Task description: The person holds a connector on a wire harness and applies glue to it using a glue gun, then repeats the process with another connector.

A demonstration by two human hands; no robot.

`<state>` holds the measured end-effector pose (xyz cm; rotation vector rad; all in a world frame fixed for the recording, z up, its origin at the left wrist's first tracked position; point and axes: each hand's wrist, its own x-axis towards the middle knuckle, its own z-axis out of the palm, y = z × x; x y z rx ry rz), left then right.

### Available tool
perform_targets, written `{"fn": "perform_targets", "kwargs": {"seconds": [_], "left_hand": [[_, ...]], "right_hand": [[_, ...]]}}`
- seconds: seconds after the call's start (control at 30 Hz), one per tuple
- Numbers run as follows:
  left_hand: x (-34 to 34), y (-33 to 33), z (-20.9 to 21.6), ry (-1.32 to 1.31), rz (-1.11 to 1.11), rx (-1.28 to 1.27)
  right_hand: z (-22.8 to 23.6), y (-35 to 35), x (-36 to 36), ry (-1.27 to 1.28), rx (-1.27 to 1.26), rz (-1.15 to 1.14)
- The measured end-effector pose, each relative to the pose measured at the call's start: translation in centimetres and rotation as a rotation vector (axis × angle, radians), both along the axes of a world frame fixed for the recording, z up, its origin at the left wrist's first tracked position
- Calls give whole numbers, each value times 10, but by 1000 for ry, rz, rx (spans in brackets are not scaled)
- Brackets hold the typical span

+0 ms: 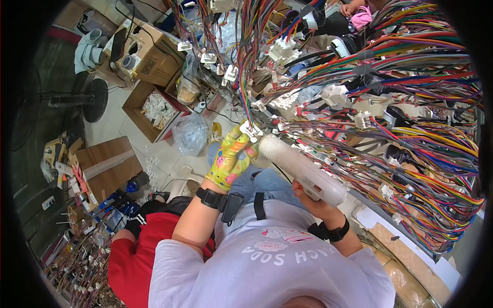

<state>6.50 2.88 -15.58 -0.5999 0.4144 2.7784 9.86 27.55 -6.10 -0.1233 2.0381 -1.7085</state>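
Note:
In a yellow patterned glove, my left hand [227, 160] is closed on a white plastic connector [251, 131]. From the connector a bundle of coloured wires [243, 87] runs up and away. My bare right hand [307, 197] grips a white hair dryer [303, 169] with a ribbed, whitish wrapping round its front end. The dryer's nozzle points at the connector and sits just to its right, close to the gloved fingertips. The right fingers are partly hidden behind the dryer's body.
Thick wire harnesses [421, 87] with white connectors hang across the right side. At left, an open carton [149, 110] holds white parts near a clear plastic bag [191, 134] and a brown box [110, 164]. A person in a red top [138, 251] sits close at my left.

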Motion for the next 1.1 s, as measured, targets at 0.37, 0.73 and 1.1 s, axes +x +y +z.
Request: {"fn": "perform_targets", "kwargs": {"seconds": [0.37, 0.73, 1.1], "left_hand": [[0, 0, 4, -2, 3, 5], [0, -1, -2, 12, 13, 9], [4, -1, -6, -33, 29, 15]], "right_hand": [[7, -3, -3, -92, -39, -30], [8, -5, -5, -32, 6, 11], [7, -5, -3, 41, 85, 131]]}}
